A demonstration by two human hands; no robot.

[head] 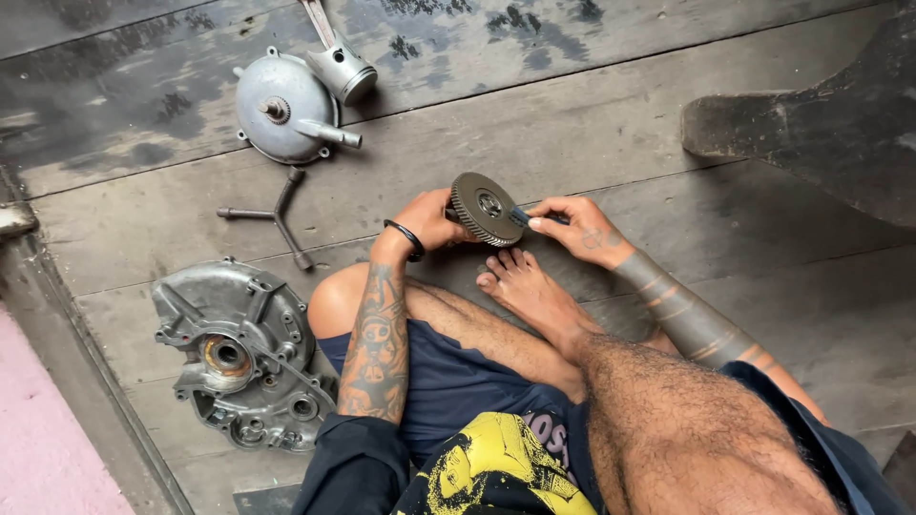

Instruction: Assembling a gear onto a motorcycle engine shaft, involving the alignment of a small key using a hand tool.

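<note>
I sit on a wooden floor with my legs folded. My left hand grips a round toothed metal gear by its left edge and holds it just above my bare foot. My right hand pinches a small dark tool whose tip rests against the gear's right face. A black band circles my left wrist. The tool's handle is mostly hidden by my fingers.
A grey engine casing half lies at the lower left. Farther away rest a round metal cover, a piston with rod and a three-armed socket wrench. A dark stool-like shape stands at the upper right.
</note>
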